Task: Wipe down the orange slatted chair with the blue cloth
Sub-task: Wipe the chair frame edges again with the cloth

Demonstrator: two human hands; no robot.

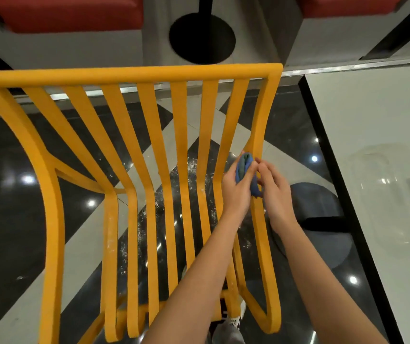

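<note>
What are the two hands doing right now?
Left hand: closed on the blue cloth, pressed against the orange chair.
Right hand: fingers pinching the cloth's lower end at the right frame bar.

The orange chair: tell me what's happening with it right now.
A person stands over the orange slatted chair and works on it with a blue cloth. Both hands hold the bunched cloth, the left hand and the right hand, at the outermost slat on the chair's right side, beside a white table. Pale specks show on several slats and on the dark floor beneath.
</note>
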